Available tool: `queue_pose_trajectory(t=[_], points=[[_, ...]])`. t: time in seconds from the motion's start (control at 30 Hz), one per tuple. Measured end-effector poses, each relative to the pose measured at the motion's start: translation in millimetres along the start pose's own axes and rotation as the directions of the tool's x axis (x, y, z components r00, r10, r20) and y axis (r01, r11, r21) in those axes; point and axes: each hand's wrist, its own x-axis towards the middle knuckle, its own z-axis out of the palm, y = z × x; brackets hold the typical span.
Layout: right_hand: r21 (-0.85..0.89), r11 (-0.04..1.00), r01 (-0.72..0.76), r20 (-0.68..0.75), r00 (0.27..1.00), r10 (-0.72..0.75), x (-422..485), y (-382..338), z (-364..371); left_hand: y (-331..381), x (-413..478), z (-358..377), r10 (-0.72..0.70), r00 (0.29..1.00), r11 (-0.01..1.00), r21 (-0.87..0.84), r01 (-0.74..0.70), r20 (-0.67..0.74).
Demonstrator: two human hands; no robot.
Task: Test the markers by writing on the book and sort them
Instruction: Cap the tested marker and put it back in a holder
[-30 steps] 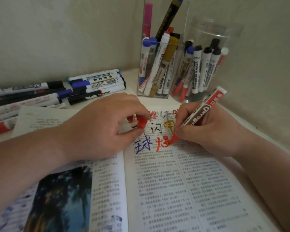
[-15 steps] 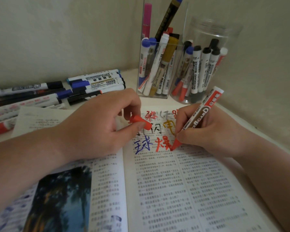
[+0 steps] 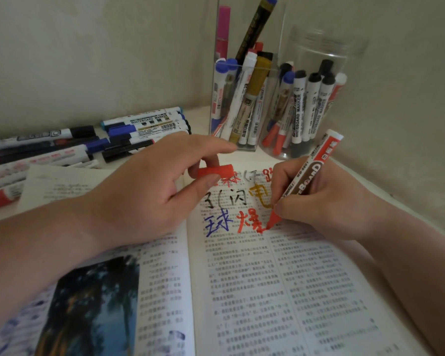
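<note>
- The right hand (image 3: 326, 199) pinches the red marker (image 3: 310, 171) low on its barrel, thumb and fingers curled tightly round it just above the nib.
- The marker's long axis runs on a slant: the nib points down and towards the person's left, touching the right-hand page, and the blunt white-and-red end sticks up and away towards the round jar (image 3: 329, 42).
- The nib sits at the foot of a red handwritten character (image 3: 247, 223), beside a blue one (image 3: 217, 224), near the top of the open book (image 3: 280, 278).
- The left hand (image 3: 149, 191) pinches the red cap (image 3: 215, 172) between thumb tip and a bent finger, above the book's gutter; the forefinger stretches out straight over it.
- The cap lies almost level, its open end turned towards the marker and well apart from it.
- Half a second ago the cap was tilted and lower, close to the page, and a second ago it stood nearly upright; it is now raised and flatter, and the forefinger has uncurled.
- The nib has stayed on the same red character, only slightly lower than a second ago.
- Behind the book stand a square clear holder (image 3: 244, 66) and the round jar, both packed with upright markers.
- A row of loose markers (image 3: 144, 124) lies flat on the table (image 3: 199, 111) to the left, against the wall.
- The left hand and forearm cover most of the left page's top, and the right hand hides the writing just beyond the nib.
</note>
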Motion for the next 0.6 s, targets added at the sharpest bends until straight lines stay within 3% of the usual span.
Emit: queue_pose_trajectory(t=[0.2,0.37,0.47,0.6], points=[[0.105,0.994,0.025,-0.159,0.987,-0.008,0,3,-11,4,1,0,0.004,1.000,0.997,-0.079,-0.005,-0.009],[-0.038,0.999,-0.033,-0.096,0.995,0.029,0,4,-9,1,2,1,0.024,0.999,0.999,-0.028,-0.023,0.048],[-0.021,0.999,-0.047,-0.019,0.999,0.046,-2,0,-8,1,3,0,0.001,0.999,1.000,-0.027,0.001,0.052],[-0.044,0.998,-0.045,-0.059,0.997,0.043,1,3,-11,3,3,0,-0.003,1.000,1.000,-0.021,0.004,0.029]])
